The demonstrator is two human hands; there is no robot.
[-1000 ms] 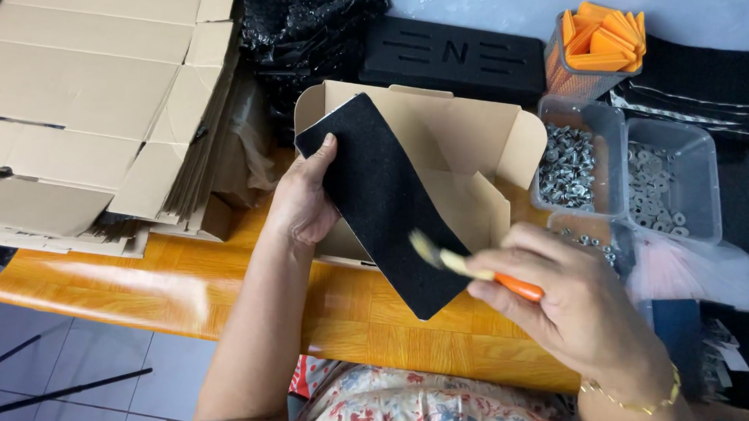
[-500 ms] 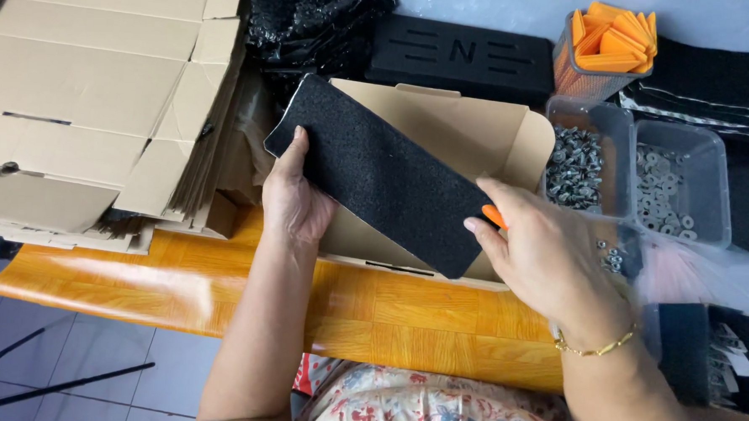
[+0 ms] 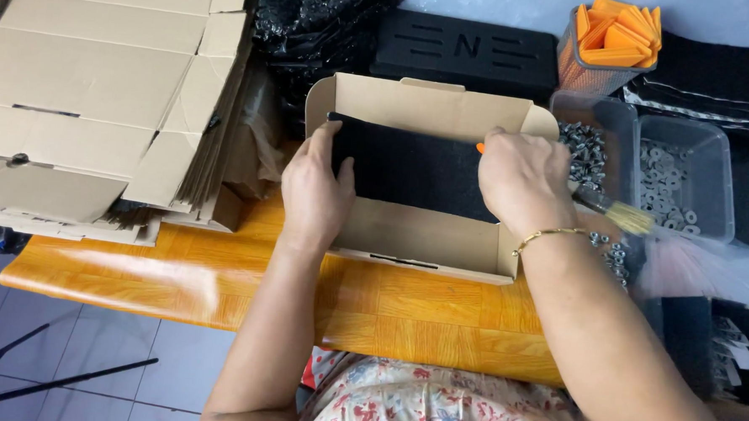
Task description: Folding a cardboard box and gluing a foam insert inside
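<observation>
An open brown cardboard box point(image 3: 424, 238) sits on the orange wooden table point(image 3: 387, 299). A black felt-like pad point(image 3: 414, 166) lies flat inside it. My left hand point(image 3: 315, 189) presses the pad's left end, fingers over the box's left side. My right hand point(image 3: 519, 179) presses the pad's right end and also holds a small brush with an orange handle point(image 3: 481, 147); its bristles point(image 3: 628, 218) stick out to the right past my wrist.
A stack of flattened cardboard boxes point(image 3: 93, 97) fills the left. Behind the box lie black mesh material point(image 3: 324, 23) and a black moulded part point(image 3: 470, 50). Right of it stand a cup of orange pieces point(image 3: 609, 40) and two clear bins of metal washers and screws point(image 3: 671, 177).
The black pad, held tilted above the box before, now lies flat inside it. Both hands moved down into the box, and the brush turned so its bristles point right.
</observation>
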